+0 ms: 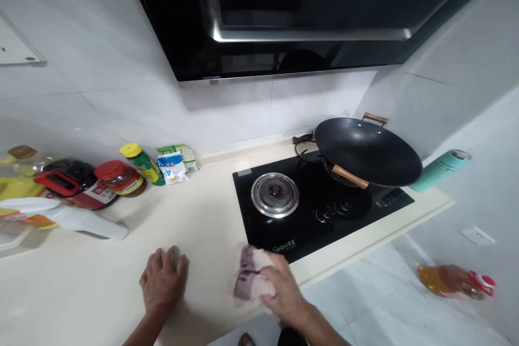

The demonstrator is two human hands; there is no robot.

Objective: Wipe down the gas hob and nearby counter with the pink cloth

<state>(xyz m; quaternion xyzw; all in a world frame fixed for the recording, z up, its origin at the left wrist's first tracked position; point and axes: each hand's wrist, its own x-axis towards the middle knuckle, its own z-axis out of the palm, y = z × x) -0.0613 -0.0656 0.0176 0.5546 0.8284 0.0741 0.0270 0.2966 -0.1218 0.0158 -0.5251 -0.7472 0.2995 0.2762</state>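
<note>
My right hand (284,289) grips a folded cloth (253,275), pale with dark purplish patches, a little blurred. The cloth is against the cream countertop (203,227), beside the front left corner of the black glass gas stove (259,230). Resting palm down on the counter to the left, my left hand (164,278) has its fingers apart and holds nothing. On the stove, the left burner (275,194) is uncovered. A black wok (365,151) with wooden handles sits over the right burner, hiding most of it.
Along the wall stand a red-lidded jar (121,178), a yellow-capped green bottle (142,164), seasoning packets (172,166) and a dark jug (77,181). A range hood (300,54) hangs above. A teal flask (440,170) is right of the wok; an oil bottle (452,281) is on the floor.
</note>
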